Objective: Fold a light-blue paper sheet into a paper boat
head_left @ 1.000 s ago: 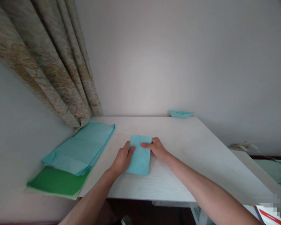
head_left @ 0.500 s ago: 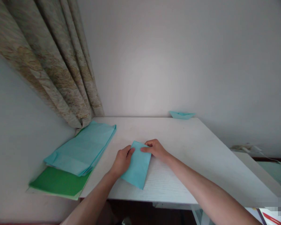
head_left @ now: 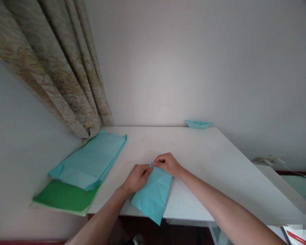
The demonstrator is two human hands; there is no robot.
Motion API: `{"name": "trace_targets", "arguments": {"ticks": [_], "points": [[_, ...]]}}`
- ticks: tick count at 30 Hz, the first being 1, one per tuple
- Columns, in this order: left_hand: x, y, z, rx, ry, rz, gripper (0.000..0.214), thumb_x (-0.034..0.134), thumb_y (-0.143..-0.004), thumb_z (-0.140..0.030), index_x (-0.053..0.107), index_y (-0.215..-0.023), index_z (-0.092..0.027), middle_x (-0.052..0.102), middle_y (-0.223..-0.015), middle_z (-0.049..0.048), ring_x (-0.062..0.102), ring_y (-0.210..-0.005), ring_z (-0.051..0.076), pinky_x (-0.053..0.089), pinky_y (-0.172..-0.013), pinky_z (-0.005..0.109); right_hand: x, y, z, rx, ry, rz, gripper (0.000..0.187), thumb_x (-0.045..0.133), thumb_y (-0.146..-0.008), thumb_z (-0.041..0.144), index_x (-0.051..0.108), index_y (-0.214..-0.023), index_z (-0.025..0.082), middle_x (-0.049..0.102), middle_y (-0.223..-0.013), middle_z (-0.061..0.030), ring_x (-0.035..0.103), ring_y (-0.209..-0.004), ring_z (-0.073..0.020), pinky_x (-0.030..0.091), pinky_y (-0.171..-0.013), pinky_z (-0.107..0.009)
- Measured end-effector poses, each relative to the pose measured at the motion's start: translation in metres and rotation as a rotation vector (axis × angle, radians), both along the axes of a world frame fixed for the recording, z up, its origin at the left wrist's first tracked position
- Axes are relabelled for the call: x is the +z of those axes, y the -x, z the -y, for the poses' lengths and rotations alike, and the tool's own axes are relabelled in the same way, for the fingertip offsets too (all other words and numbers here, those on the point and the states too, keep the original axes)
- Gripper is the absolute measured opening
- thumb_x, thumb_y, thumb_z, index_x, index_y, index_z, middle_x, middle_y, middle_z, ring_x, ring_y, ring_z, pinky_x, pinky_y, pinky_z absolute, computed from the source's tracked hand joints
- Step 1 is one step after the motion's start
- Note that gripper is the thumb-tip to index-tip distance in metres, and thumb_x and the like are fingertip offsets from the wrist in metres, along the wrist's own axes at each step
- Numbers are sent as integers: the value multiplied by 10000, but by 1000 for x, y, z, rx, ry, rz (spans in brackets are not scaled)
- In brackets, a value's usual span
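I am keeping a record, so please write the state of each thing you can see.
Held paper: creased, pinched at its far end.
Left hand: pinching.
Right hand: pinching.
Paper boat: folded, upright.
Blue papers: stacked.
Green paper: partly covered.
Curtain: hanging in folds.

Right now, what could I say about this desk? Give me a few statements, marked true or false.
1. The left hand and right hand both grip the creased paper. True.
2. The green paper lies on top of the blue stack. False: the blue stack is on top.
3. A paper boat sits at the far edge of the white table. True.
4. The curtain hangs at the picture's right. False: it hangs at the left.
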State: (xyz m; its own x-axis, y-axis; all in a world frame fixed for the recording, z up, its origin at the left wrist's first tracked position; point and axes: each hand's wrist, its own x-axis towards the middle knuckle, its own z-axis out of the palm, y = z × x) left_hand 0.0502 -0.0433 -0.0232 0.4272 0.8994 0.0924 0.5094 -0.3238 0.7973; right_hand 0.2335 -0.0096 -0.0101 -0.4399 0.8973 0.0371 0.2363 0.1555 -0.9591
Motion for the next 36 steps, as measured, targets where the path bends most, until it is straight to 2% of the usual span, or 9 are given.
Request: {"name": "trace_targets", "arguments": {"ticks": [5,12,15,18,20,25,27,33,36], "points": [[3,4,-6,127,-71,75,409,371,-875,-427,335,-542,-192,309,-523,-53,336,-523,99,238,-515,235,1,-4,-5,-65,93,-63,329,732,-636,463,647,-580,150,543,-501,21,420,-464,-88,306,-469,-229],[6,11,-9,352,-88,245,433,444,-818,-476,320,-509,-199,265,-508,-58,297,-503,93,225,-487,232,-1,-7,-12,-193,186,-177,342,763,-585,464,651,-603,142,601,-552,-4,484,-497,-109,365,-523,-255],[6,9,-7,285,145,359,381,558,-754,-481,475,-551,-170,424,-526,-41,390,-501,97,295,-482,220,-2,-8,-13,-228,159,-183,312,764,-587,439,666,-620,145,608,-565,-3,495,-515,-113,377,-544,-261],[5,9,-6,129,483,511,318,689,-676,-426,646,-763,-124,640,-701,31,552,-582,139,429,-561,253,-2,-10,-12,-238,125,-167,289,761,-599,422,686,-642,146,613,-574,-3,501,-532,-116,381,-562,-264],[3,10,-6,102,589,593,341,731,-650,-390,680,-838,-110,689,-774,68,608,-635,167,473,-619,283,-1,-9,-12,-241,138,-175,290,763,-601,420,692,-653,144,620,-583,-6,509,-538,-117,389,-571,-267],[1,14,-9,235,515,616,336,748,-640,-388,706,-819,-107,716,-781,88,630,-618,178,490,-591,283,0,-4,-8,-208,304,-312,330,811,-540,392,685,-693,128,650,-636,-27,552,-564,-134,421,-590,-284],[2,13,-10,246,482,601,344,742,-646,-399,710,-827,-108,721,-792,87,633,-620,181,494,-585,283,0,-3,-6,-175,362,-349,336,823,-524,385,670,-658,118,640,-614,-28,545,-550,-132,417,-576,-282],[6,10,-7,175,538,549,341,754,-630,-386,714,-799,-93,722,-787,100,640,-645,194,497,-609,298,3,-1,-1,-204,343,-388,332,825,-526,379,653,-624,113,632,-597,-25,522,-519,-120,403,-532,-268],[6,9,-7,174,530,508,347,755,-619,-391,715,-771,-81,716,-755,102,630,-629,194,481,-595,296,1,0,1,-159,333,-346,352,818,-537,402,668,-657,107,648,-631,-37,532,-529,-124,421,-536,-271]]}}
